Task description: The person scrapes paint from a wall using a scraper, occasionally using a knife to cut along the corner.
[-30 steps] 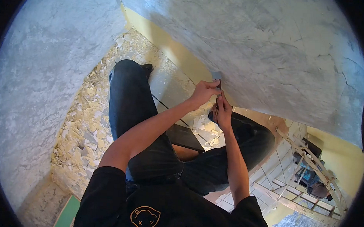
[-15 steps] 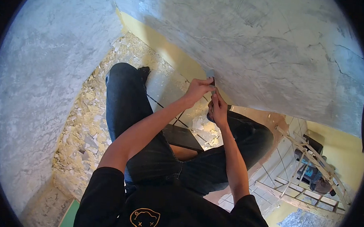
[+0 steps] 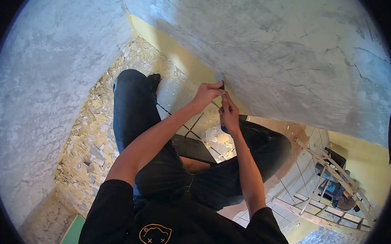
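A small scraper with a dark handle (image 3: pixel 222 85) is held against the lower part of the grey wall (image 3: pixel 268 51), where a yellow strip of paint (image 3: pixel 181 53) runs along the base. My left hand (image 3: pixel 207 95) is closed on the scraper near its upper end. Just below and to the right, my right hand (image 3: pixel 229 114) has its fingers closed round the lower end of the tool. The fingers hide much of it, and the blade shows only in part.
Paint flakes (image 3: pixel 92 139) cover the floor along the left wall (image 3: pixel 53 81). A dark board (image 3: pixel 194 148) lies between my legs. At the right stands a wooden ladder (image 3: pixel 322 210), with dark and blue items (image 3: pixel 334 184) behind it. A green edge (image 3: pixel 73 232) shows at lower left.
Both hands and the scraper have shifted slightly to the left along the base of the wall. My grip looks the same.
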A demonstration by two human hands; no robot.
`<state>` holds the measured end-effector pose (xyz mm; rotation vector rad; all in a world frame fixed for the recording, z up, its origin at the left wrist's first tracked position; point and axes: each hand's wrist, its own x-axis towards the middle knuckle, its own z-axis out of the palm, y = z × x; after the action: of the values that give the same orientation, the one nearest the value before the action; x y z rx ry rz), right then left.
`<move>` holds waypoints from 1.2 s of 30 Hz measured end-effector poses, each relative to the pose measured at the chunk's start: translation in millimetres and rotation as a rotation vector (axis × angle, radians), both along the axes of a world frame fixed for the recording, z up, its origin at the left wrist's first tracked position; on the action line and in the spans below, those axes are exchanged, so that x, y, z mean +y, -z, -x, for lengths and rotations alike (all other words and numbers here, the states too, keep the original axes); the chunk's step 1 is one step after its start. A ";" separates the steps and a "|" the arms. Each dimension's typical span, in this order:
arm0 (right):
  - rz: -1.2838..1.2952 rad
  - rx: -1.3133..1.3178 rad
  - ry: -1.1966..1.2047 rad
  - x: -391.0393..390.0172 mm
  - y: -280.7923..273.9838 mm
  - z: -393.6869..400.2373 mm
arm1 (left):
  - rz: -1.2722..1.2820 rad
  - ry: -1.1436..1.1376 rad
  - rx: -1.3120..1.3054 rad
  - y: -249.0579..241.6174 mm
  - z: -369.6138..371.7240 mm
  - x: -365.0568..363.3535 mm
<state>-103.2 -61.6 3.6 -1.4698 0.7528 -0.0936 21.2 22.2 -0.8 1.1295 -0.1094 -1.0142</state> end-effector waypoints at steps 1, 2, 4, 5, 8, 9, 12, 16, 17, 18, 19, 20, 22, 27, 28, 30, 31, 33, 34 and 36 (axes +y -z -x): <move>-0.025 0.005 0.023 -1.3 -5.9 7.8 | 0.032 0.018 0.013 1.6 4.3 -2.2; -0.047 0.013 0.045 -1.1 -10.8 13.7 | 0.029 0.021 0.019 3.3 10.0 -4.4; -0.048 0.035 0.066 0.1 -16.5 18.3 | 0.024 0.046 -0.060 0.5 19.7 -10.0; -0.052 0.047 0.083 -0.2 -18.3 18.6 | 0.028 0.044 -0.056 -0.6 18.8 -11.0; 0.010 0.002 -0.006 -9.7 9.0 -2.4 | 0.005 0.012 0.045 -7.4 -5.9 -5.2; 0.010 0.010 -0.003 -8.0 7.8 -10.8 | 0.035 -0.040 0.082 -5.5 -16.7 -0.5; 0.026 0.046 -0.028 6.4 1.5 -39.9 | 0.032 -0.132 0.090 2.9 -27.0 5.2; 0.018 0.073 -0.028 8.6 -0.7 -41.4 | -0.045 -0.155 0.001 11.6 -25.4 6.4; 0.003 0.061 -0.046 8.2 0.5 -35.8 | -0.046 -0.150 0.003 13.6 -24.2 6.2; 0.002 0.068 -0.042 7.3 1.4 -28.9 | -0.028 -0.106 0.036 5.3 -22.0 6.2; -0.010 0.040 -0.022 4.5 1.7 -21.0 | -0.008 -0.066 0.072 1.6 -17.8 5.3; -0.018 0.011 -0.007 0.6 1.1 -13.9 | -0.006 -0.072 0.081 -2.6 -12.4 3.8; -0.054 0.060 0.008 -5.4 -4.8 3.4 | -0.039 0.028 0.039 -2.6 -2.0 -1.5; -0.041 0.027 0.057 -0.4 -7.2 11.7 | -0.025 0.010 -0.024 7.8 12.5 -9.8; -0.035 0.022 0.047 -1.9 -2.1 5.7 | -0.032 0.012 -0.077 8.9 6.3 -9.2; -0.023 0.016 0.038 -5.5 2.6 -10.5 | -0.034 0.015 -0.131 4.4 -3.9 -8.4; 0.029 0.034 0.012 -3.3 4.4 -23.3 | -0.080 -0.076 -0.090 -2.0 -9.6 -6.0; 0.078 0.043 -0.018 3.3 5.5 -38.1 | -0.127 -0.170 -0.057 -1.0 -20.4 -1.2; 0.027 0.048 -0.018 6.9 6.8 -42.8 | -0.110 -0.161 -0.076 10.2 -24.6 0.7; -0.018 0.049 -0.012 10.0 4.7 -45.6 | -0.088 -0.145 -0.097 14.0 -25.3 2.0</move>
<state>-57.6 -51.6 -1.1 -1.4636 0.7820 -0.0414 46.5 24.1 -14.8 1.2491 -0.0600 -0.8417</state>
